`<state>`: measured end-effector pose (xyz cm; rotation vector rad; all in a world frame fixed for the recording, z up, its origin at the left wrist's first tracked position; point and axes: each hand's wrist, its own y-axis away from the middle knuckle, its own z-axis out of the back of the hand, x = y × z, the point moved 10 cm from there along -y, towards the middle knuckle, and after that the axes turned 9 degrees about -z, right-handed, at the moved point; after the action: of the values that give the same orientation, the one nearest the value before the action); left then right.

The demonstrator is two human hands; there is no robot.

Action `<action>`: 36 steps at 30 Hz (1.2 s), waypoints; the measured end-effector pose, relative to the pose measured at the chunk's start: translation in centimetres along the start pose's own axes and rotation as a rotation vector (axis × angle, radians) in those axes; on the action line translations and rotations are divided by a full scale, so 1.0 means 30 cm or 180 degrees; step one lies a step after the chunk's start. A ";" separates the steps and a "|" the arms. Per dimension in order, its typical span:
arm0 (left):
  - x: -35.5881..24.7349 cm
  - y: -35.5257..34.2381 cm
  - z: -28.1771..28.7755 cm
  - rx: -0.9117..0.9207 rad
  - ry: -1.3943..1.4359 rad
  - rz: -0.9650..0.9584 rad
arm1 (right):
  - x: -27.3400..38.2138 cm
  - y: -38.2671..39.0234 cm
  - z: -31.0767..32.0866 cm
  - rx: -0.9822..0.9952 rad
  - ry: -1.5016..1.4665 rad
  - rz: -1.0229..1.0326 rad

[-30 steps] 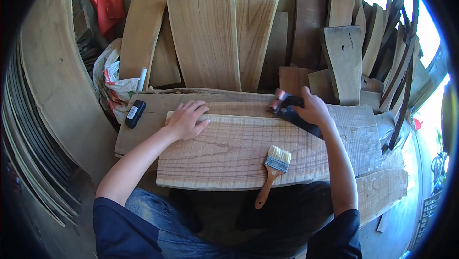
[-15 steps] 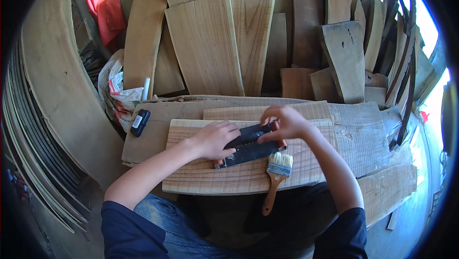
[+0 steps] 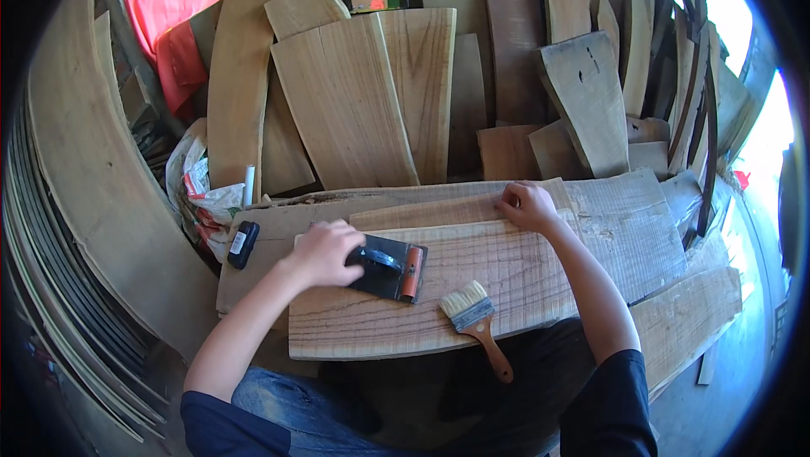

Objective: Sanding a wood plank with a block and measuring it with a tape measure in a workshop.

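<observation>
I see the sander (image 3: 388, 278) left of frame centre on the board (image 3: 515, 275), its handle (image 3: 380, 258) running left to right. The left hand (image 3: 326, 253) is nearer, at the handle's left end; whether that grip is closed, I cannot tell. The right hand (image 3: 530, 206) curls right of centre, its inside hidden.

The left hand's grip (image 3: 329, 254) covers one end of a flat black rectangular hand tool with a red cylindrical bar (image 3: 384, 285), lying on a striped-grain wooden board (image 3: 523, 271). The right hand's grip (image 3: 527, 206), fingers curled, is at the board's far edge. A pale-bristled, wooden-handled flat brush (image 3: 474, 319) overhangs the near edge; a red cloth (image 3: 175, 43) hangs at far left.
</observation>
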<state>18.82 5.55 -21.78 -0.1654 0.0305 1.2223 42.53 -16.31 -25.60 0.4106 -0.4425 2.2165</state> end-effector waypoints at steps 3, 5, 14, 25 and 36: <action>-0.096 -0.040 0.021 -0.0314 0.0212 -0.0345 | -0.023 -0.003 -0.003 0.0033 0.0052 -0.0177; -0.105 -0.055 -0.018 -0.0028 0.0617 -0.0438 | -0.029 0.000 -0.010 0.0073 0.0057 -0.0214; 0.067 -0.030 0.042 -0.0560 -0.0086 0.0325 | -0.025 -0.003 -0.009 0.0075 0.0017 -0.0131; 0.039 -0.028 0.022 -0.0325 -0.0215 0.0428 | -0.029 -0.010 -0.014 0.0121 0.0014 -0.0275; 0.035 -0.030 -0.001 -0.0405 -0.0064 0.0252 | 0.078 0.028 0.038 0.1004 0.1099 -0.0447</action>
<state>20.01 6.22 -21.82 -0.2650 -0.0587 1.3054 40.60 -15.78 -23.73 0.2064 0.1188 2.1648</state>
